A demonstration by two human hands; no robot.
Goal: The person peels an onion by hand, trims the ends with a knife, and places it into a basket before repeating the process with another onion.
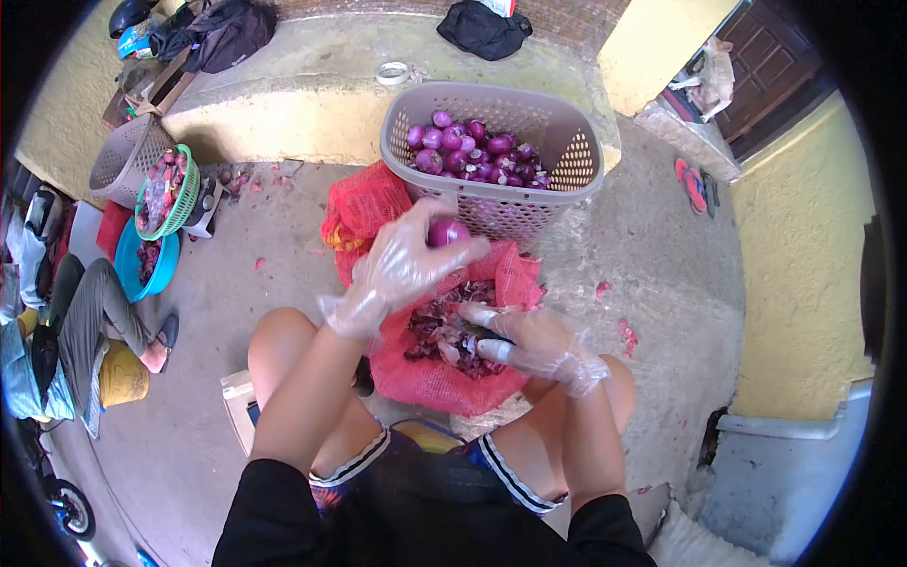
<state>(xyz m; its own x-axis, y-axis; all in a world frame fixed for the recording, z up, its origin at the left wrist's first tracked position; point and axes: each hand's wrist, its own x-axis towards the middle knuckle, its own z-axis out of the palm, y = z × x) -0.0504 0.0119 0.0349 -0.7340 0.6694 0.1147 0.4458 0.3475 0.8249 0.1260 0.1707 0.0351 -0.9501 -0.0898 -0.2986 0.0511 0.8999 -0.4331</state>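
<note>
My left hand (406, 257), in a clear plastic glove, holds a peeled purple onion (447, 231) between thumb and fingers, just in front of the near side of a grey perforated basket (491, 197). Many peeled purple onions (463, 151) lie inside that basket. Over a red mesh sack (444, 389) between my knees is my right hand (534, 342), also gloved, with pale wrapping on its thumb and a finger. Its fingers close around something dark that I cannot make out. Onion skins (435, 326) fill the opening of the sack.
A red mesh bag (367, 206) leans at the basket's left. Further left are a green basket (192, 194), a blue basin (168, 263) and a seated person's legs (113, 298). Flip-flops (690, 186) lie right, near a dog (715, 80) by the door. Tape (393, 73) sits on the ledge.
</note>
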